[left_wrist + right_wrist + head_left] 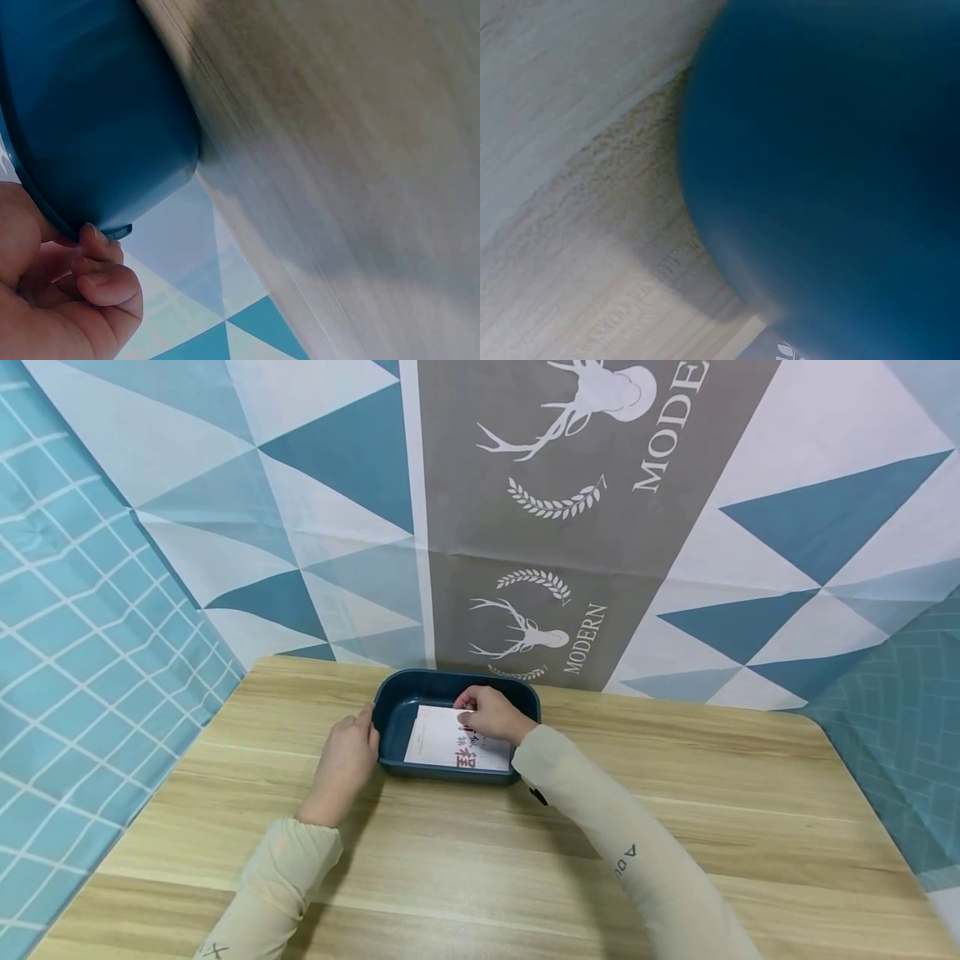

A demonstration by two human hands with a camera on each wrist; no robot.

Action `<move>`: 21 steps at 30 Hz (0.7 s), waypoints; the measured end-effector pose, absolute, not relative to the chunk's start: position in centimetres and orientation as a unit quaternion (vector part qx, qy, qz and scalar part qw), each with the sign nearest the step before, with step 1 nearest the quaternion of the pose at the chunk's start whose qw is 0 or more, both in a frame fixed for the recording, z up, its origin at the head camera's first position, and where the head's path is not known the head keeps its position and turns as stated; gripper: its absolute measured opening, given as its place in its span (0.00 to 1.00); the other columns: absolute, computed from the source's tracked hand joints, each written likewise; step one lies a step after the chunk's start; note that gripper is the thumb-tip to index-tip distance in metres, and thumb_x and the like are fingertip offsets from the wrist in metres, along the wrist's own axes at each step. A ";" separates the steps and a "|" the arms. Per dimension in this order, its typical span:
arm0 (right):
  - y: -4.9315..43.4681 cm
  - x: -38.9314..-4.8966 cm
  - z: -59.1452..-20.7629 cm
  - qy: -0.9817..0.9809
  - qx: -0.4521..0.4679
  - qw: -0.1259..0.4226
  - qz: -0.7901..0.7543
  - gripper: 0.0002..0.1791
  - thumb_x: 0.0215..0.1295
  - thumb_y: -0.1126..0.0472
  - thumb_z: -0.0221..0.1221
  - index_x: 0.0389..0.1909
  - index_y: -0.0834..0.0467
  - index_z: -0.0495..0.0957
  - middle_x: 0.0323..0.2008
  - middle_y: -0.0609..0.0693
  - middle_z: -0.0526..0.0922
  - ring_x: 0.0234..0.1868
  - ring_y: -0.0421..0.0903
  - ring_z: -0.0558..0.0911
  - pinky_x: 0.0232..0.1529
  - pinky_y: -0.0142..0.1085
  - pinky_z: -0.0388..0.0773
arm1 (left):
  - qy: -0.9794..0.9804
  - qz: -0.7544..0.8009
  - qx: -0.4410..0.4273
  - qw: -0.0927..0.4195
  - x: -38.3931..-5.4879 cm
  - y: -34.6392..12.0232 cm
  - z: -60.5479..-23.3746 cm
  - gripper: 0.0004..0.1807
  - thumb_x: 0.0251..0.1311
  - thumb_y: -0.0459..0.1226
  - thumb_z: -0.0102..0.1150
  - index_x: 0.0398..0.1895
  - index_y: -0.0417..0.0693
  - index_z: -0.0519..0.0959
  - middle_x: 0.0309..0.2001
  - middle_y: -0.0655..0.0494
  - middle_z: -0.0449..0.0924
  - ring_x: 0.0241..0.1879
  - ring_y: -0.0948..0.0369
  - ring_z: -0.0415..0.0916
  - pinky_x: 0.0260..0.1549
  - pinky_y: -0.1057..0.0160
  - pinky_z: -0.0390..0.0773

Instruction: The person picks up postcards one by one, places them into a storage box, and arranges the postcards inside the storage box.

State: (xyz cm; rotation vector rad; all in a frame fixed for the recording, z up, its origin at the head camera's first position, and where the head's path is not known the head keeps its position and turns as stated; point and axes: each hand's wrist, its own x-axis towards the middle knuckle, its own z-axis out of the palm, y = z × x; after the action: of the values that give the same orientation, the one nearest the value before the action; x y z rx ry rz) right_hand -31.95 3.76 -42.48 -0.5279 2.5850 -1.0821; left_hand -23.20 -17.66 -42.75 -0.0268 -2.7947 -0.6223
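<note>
A dark blue rectangular basin (450,774) with rounded corners stands at the back of the wooden table. In it lies a white booklet or sheet (435,737) printed with red and dark characters. My left hand (347,758) grips the basin's left rim; in the left wrist view its curled fingers (112,285) sit under the lip. Reaching over the right wall, my right hand (491,714) pinches the upper edge of the white booklet, whose right part is partly covered by the hand. Only the basin's outer wall (840,172) shows in the right wrist view, not the right hand.
The wooden tabletop (450,877) extends in front of the basin and to both sides. A patterned cloth (525,527) with deer prints hangs right behind the table's back edge. Blue tiled-pattern cloth (75,635) covers the left side.
</note>
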 end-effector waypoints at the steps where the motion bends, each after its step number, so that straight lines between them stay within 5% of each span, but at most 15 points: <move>1: 3.7 -31.9 -42.5 0.896 -0.181 0.148 -0.378 0.07 0.63 0.63 0.56 0.41 0.58 0.77 0.30 0.49 0.72 0.31 0.44 0.71 0.33 0.30 0.67 | -0.967 -0.215 -0.009 0.138 -23.2 -17.7 -42.7 0.21 0.64 0.30 0.42 0.59 0.27 0.68 0.36 0.31 0.76 0.40 0.39 0.74 0.43 0.45 0.74; 21: 3.5 -32.4 -44.0 0.900 -0.178 0.158 -0.365 0.05 0.63 0.64 0.57 0.38 0.59 0.77 0.29 0.49 0.73 0.29 0.43 0.72 0.29 0.29 0.68 | -0.966 -0.216 -0.005 0.140 -23.3 -17.6 -42.7 0.22 0.64 0.30 0.42 0.60 0.28 0.68 0.33 0.33 0.76 0.37 0.40 0.74 0.41 0.46 0.74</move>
State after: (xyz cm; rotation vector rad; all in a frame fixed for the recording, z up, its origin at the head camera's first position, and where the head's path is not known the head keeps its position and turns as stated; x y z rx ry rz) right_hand -32.38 3.48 -44.00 -0.5080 2.5747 -1.0450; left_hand -23.25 -17.60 -42.72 -0.0132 -2.7916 -0.6249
